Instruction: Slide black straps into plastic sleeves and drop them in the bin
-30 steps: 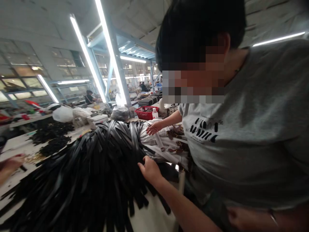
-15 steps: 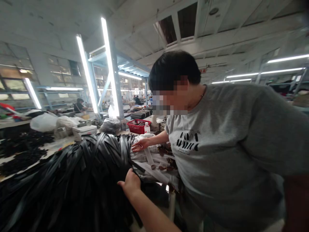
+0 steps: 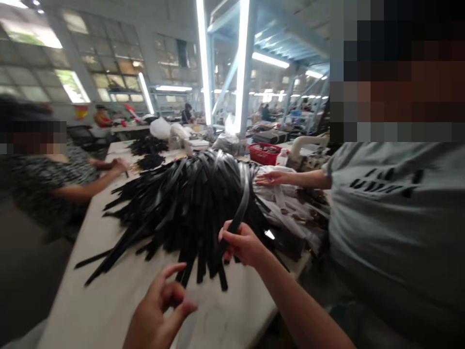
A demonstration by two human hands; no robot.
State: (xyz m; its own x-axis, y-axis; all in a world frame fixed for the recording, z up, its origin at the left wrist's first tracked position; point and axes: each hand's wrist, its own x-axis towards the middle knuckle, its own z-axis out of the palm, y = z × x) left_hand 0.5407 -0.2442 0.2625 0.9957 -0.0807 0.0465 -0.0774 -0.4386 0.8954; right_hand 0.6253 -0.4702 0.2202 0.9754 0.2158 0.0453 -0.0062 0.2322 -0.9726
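A large heap of long black flat straps [image 3: 192, 208] lies across the white worktable [image 3: 105, 300], their ends hanging towards me. My right hand [image 3: 241, 245] grips one black strap [image 3: 241, 203], which arches up out of the heap. My left hand [image 3: 158, 308] hangs in the air near the table's front, just below the strap ends, with its fingers apart and nothing in them. Beyond the heap, a co-worker's hand [image 3: 271, 178] rests on a bundle of white material [image 3: 281, 196]. Brown pieces with metal fittings [image 3: 308, 208] lie beside that bundle.
A co-worker in a grey T-shirt [image 3: 392, 228] stands close on the right, and another in a patterned top [image 3: 47, 179] sits at the left. Smaller black piles [image 3: 148, 145], white bags [image 3: 160, 128], a red basket [image 3: 264, 153] and a bottle [image 3: 282, 157] stand beyond.
My view has swung left, and my left hand has come into view. My right hand has taken hold of a strap and raised it from the heap. The grey-shirted co-worker now sits further right in view.
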